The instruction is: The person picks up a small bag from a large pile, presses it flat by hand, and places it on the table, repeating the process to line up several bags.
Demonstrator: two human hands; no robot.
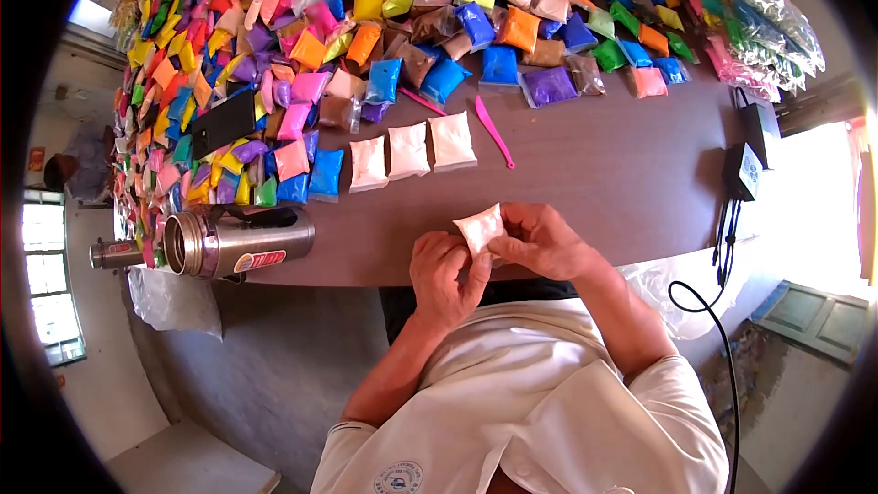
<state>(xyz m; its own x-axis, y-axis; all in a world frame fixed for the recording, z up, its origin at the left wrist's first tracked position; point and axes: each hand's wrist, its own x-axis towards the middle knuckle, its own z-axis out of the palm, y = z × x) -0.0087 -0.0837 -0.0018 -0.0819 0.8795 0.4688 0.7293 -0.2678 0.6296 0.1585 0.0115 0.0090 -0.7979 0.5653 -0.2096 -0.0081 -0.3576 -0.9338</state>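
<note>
Close to the table's front edge, my left hand (444, 276) and my right hand (546, 242) pinch a small pale pink packet (479, 227) between them. My thumbs press on its lower edge, and some fingertips are hidden behind it. Beyond my hands, three pale packets lie in a row: a left one (369, 163), a middle one (408, 149) and a right one (453, 138). To the right of that row is a pink plastic knife (495, 134).
A heap of colourful packets (366, 0) covers the back and left of the table (604, 165). A steel flask (274, 242) lies on its side at the front left. A black phone (224, 124) rests on the heap. Black boxes with cables (743, 170) stand right.
</note>
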